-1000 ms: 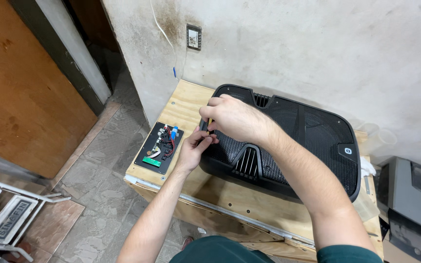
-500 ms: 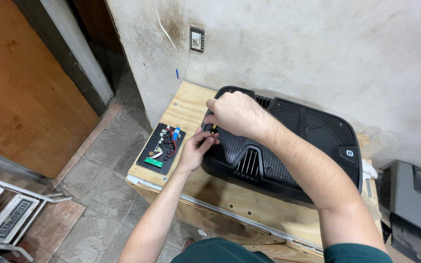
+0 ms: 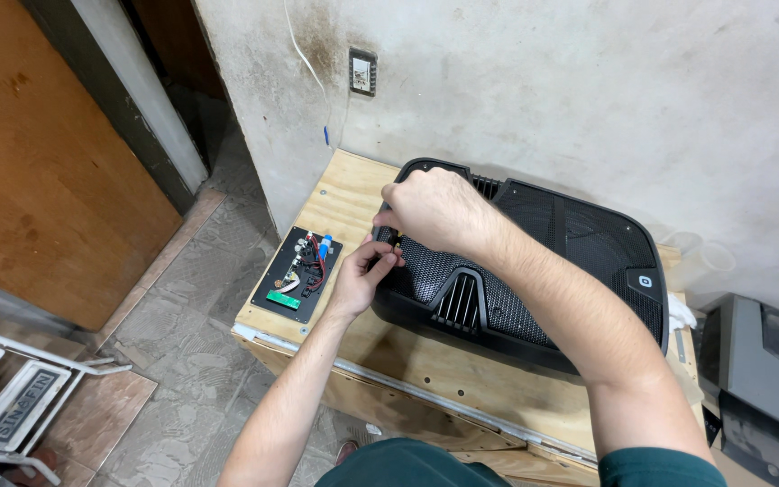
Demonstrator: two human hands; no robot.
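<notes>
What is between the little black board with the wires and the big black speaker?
In the head view, the left hand reaches up between the black circuit panel and the black speaker; under it is bare wooden tabletop.

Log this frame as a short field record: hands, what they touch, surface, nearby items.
left hand: fingers pinch a small part at the speaker's left end
right hand: rests on the speaker, grip closed over the same spot
speaker: black, mesh grille up, lying flat
surface: plywood crate
nearby: black panel with wiring left of speaker; wall socket above
</notes>
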